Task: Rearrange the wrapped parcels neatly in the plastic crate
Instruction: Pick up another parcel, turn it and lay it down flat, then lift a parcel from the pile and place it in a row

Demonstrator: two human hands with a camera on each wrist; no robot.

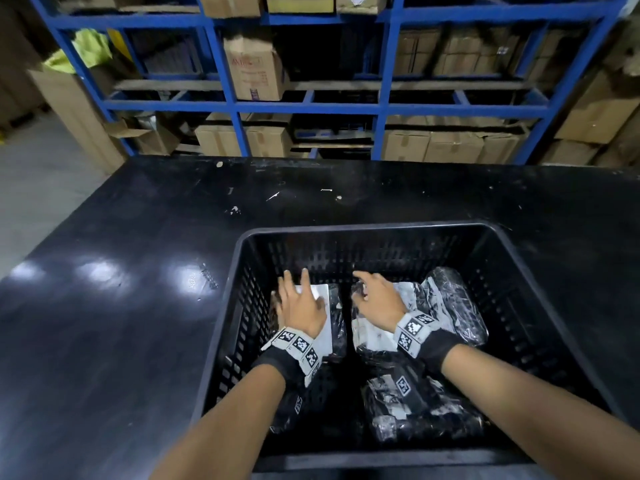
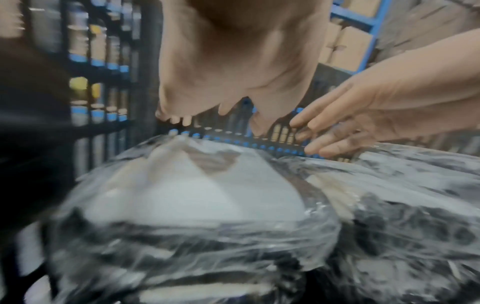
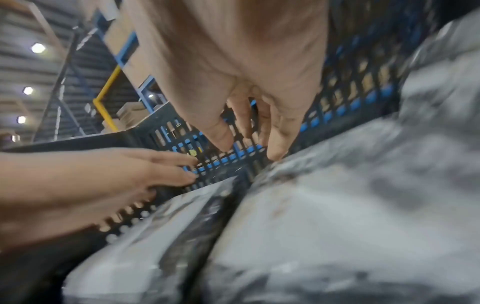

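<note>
parcel [image 1: 334, 317] half hidden under left hand [image 1: 300, 306], wrist views motion-blurred, label print illegible, crate [image 1: 363, 460] near rim partly cropped

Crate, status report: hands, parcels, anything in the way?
Left hand open over left parcel. Right hand open over middle parcel. Crate unobstructed.
</note>
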